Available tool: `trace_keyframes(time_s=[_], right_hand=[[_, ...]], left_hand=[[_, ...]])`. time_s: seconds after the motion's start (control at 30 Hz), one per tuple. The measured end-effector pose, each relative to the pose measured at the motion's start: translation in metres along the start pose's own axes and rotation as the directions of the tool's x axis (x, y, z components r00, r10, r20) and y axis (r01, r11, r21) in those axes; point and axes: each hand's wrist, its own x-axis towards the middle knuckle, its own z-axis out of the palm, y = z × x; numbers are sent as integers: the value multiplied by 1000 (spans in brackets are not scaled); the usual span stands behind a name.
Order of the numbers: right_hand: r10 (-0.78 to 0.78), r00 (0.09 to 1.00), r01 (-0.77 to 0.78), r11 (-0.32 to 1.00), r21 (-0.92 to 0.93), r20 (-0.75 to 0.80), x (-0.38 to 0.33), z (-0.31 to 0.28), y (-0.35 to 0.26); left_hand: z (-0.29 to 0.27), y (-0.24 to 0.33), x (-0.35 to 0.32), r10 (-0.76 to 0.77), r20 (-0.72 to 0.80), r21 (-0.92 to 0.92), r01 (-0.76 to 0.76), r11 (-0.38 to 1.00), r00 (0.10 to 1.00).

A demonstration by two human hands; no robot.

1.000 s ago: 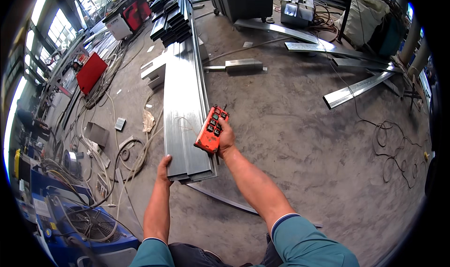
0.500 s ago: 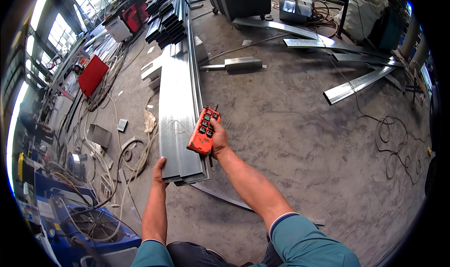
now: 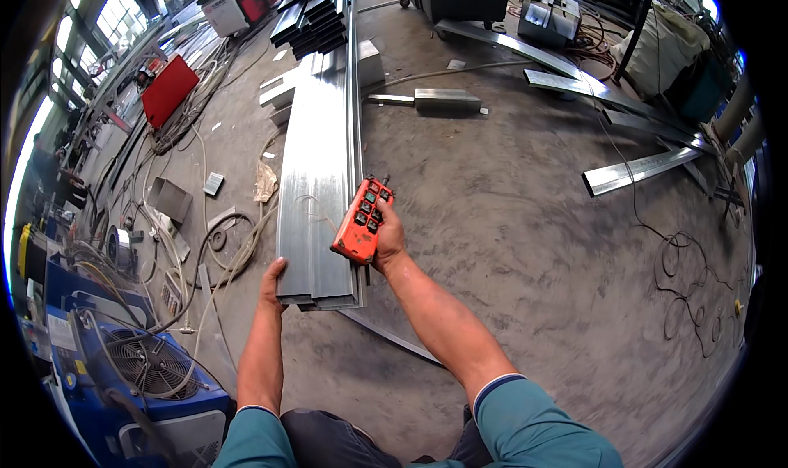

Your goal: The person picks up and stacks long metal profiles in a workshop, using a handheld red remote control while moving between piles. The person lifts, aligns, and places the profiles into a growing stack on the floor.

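Note:
A long stack of shiny steel channels [image 3: 316, 160] stretches away from me through the middle. At its near left corner, my left hand [image 3: 272, 282] is closed around the edge, thumb at the side and fingers hidden beneath. An orange handheld crane remote [image 3: 356, 228] with several dark buttons is in my right hand [image 3: 391, 238], held beside the stack's right edge. My right thumb rests by the upper buttons. A thin loop of wire [image 3: 312, 208] lies over the top channel close to the remote.
More channels [image 3: 316, 16] are piled across the stack's far end. Loose channels [image 3: 640, 171] lie at the right, near a tangled cable [image 3: 681, 246]. Hoses [image 3: 246, 250] and a blue machine with a fan [image 3: 152, 361] crowd the left. A dark bin [image 3: 455, 0] stands at the back.
The view has turned a little, so the surroundings shift within it. Both hands keep their holds on the channels and the remote, and the stack's near end appears slightly higher.

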Motion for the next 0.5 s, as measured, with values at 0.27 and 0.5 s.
trace_keyframes(time_s=[0.27,0.5], right_hand=[[48,999,-47,999,-10,12,1,-4,1],[44,999,-45,999,10,14,4,-6,2]], left_hand=[[3,-1,-5,33,32,-8,-33,999,999],[3,-3,-7,23,21,-25,-22,999,1000]])
